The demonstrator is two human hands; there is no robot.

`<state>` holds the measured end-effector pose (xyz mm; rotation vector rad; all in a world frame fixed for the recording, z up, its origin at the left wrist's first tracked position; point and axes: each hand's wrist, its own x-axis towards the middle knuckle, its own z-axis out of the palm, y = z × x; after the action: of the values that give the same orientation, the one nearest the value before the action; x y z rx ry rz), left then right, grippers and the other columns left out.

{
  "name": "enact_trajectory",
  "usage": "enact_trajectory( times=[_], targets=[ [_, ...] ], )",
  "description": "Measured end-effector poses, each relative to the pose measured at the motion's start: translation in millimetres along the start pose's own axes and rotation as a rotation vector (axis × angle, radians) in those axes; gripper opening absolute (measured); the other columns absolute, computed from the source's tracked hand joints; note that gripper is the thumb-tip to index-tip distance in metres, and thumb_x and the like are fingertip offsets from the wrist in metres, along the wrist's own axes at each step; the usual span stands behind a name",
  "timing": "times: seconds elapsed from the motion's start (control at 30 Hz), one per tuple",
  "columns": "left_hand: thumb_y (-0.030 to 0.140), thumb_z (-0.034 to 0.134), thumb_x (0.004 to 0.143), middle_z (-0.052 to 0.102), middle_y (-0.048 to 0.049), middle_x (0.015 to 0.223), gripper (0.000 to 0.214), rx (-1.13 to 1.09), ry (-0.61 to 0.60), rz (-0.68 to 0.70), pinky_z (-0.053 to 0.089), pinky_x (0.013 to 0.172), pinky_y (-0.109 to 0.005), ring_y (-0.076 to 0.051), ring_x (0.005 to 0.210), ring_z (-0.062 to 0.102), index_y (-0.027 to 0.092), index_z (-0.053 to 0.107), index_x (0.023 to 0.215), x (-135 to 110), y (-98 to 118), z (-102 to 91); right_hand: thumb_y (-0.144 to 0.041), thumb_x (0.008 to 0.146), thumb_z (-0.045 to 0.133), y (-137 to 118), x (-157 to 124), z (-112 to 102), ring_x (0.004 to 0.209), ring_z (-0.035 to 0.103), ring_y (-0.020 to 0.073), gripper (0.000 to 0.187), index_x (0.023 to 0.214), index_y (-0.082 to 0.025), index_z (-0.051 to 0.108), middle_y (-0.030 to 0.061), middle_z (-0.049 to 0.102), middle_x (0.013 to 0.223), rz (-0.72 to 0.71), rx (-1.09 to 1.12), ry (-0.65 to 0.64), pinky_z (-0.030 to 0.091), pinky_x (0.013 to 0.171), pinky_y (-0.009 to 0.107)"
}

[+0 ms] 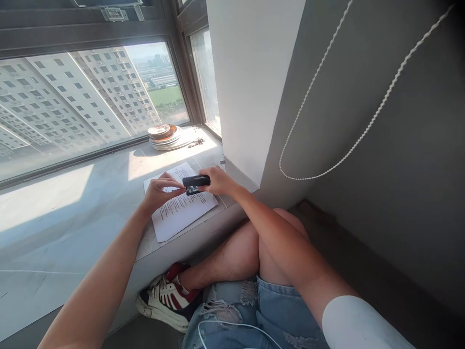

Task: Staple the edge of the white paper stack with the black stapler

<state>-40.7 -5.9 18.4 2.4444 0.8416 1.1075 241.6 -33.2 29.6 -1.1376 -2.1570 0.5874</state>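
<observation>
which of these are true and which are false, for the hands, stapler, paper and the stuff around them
1. The right hand holds a black stapler. True.
2. The left hand rests on a knee. False: its fingertips are at the front end of the black stapler.
3. Printed paper lies on the windowsill. True.
4. The printed paper's visible side is blank. False: it bears lines of text.
5. A white beaded cord hangs in a loop. True.
</observation>
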Motion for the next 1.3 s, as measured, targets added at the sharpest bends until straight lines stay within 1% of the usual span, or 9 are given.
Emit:
enact_trajectory(
  times=[0.2, 0.47, 0.63, 0.73, 0.8, 0.87, 1.0, 1.2, 1.3],
  targets=[
    [0.042, 0.09, 0.089, 0.083, -0.0051, 0.087, 0.014, 0.013, -0.04, 0.017, 0.057, 0.078, -0.039, -0.022, 0.084, 0.069, 0.03, 0.089, 0.094, 0.6, 4.4, -2.5, -0.019, 0.083, 0.084, 1.5, 0.0, -7.8, 0.08, 0.058, 0.0168, 0.015, 0.093, -0.016, 0.073, 0.0049, 0.074, 0.09, -0.009, 0.041, -0.01, 0.036, 0.071, 0.028],
    [0.041, 0.089, 0.089, 0.085, -0.009, 0.1, 0.017, -0.168, -0.119, -0.044, 0.06, 0.082, -0.042, -0.026, 0.092, 0.074, 0.028, 0.089, 0.1, 0.7, 9.1, -3.7, -0.026, 0.074, 0.084, 17.1, -3.2, -39.0, 0.073, 0.051, 0.0139, 0.019, 0.082, -0.017, 0.069, -0.0034, 0.06, 0.074, 0.003, 0.105, -0.047, 0.032, 0.07, 0.028],
    [0.051, 0.098, 0.073, 0.081, -0.0081, 0.094, 0.041, -0.157, -0.005, -0.13, 0.058, 0.083, -0.04, -0.024, 0.086, 0.071, 0.022, 0.083, 0.098, -0.6, 8.2, 4.6, -0.031, 0.074, 0.082, 3.1, -2.8, -23.1, 0.075, 0.052, 0.0141, 0.021, 0.083, -0.017, 0.069, -0.0034, 0.06, 0.076, -0.076, 0.254, -0.125, 0.033, 0.071, 0.027],
    [0.053, 0.101, 0.066, 0.079, -0.0064, 0.093, 0.05, -0.063, -0.029, -0.153, 0.056, 0.081, -0.038, -0.023, 0.084, 0.069, 0.021, 0.08, 0.098, -3.3, 5.2, 9.3, -0.027, 0.074, 0.084, -7.0, -2.3, -7.3, 0.075, 0.053, 0.0139, 0.018, 0.082, -0.018, 0.069, -0.0042, 0.06, 0.074, -0.14, 0.258, -0.162, 0.035, 0.071, 0.026],
    [0.052, 0.099, 0.069, 0.078, -0.0056, 0.09, 0.046, -0.043, -0.023, -0.172, 0.055, 0.08, -0.037, -0.022, 0.083, 0.068, 0.021, 0.079, 0.096, -4.4, 3.5, 10.9, -0.026, 0.077, 0.084, -11.8, -2.9, -0.4, 0.076, 0.054, 0.014, 0.017, 0.083, -0.018, 0.07, -0.0038, 0.061, 0.076, -0.132, 0.227, -0.129, 0.036, 0.072, 0.026],
    [0.055, 0.097, 0.073, 0.076, -0.0055, 0.088, 0.045, -0.118, 0.064, -0.164, 0.053, 0.08, -0.038, -0.023, 0.084, 0.067, 0.021, 0.076, 0.094, -4.0, 2.3, 11.4, -0.031, 0.082, 0.084, -16.3, -4.2, 2.2, 0.077, 0.054, 0.0139, 0.019, 0.087, -0.019, 0.071, -0.0033, 0.063, 0.078, -0.101, 0.218, -0.08, 0.037, 0.072, 0.026],
    [0.059, 0.094, 0.076, 0.075, -0.0069, 0.093, 0.049, -0.167, 0.121, -0.128, 0.05, 0.081, -0.039, -0.023, 0.087, 0.065, 0.021, 0.074, 0.099, -0.8, 3.8, 9.8, -0.041, 0.089, 0.083, -24.2, -8.3, -5.4, 0.075, 0.055, 0.0138, 0.023, 0.093, -0.02, 0.074, -0.0026, 0.066, 0.078, -0.062, 0.161, -0.01, 0.038, 0.072, 0.026],
    [0.049, 0.068, 0.103, 0.071, -0.0064, 0.097, 0.031, 0.057, -0.02, -0.109, 0.052, 0.089, -0.04, -0.023, 0.095, 0.066, 0.022, 0.069, 0.087, 2.6, 25.8, 14.4, -0.019, 0.085, 0.085, -3.8, -13.0, -43.0, 0.087, 0.065, 0.0182, 0.016, 0.101, -0.022, 0.08, 0.001, 0.078, 0.091, 0.075, 0.006, 0.148, 0.044, 0.081, 0.029],
    [0.049, 0.065, 0.104, 0.072, -0.0095, 0.111, 0.028, 0.215, -0.177, -0.139, 0.054, 0.096, -0.045, -0.027, 0.105, 0.067, 0.022, 0.073, 0.102, 0.5, 48.4, 32.0, -0.014, 0.085, 0.082, 13.8, -14.7, -57.7, 0.094, 0.07, 0.0216, 0.028, 0.111, -0.025, 0.081, 0.0033, 0.082, 0.103, 0.127, -0.102, 0.21, 0.046, 0.087, 0.031]
  ],
)
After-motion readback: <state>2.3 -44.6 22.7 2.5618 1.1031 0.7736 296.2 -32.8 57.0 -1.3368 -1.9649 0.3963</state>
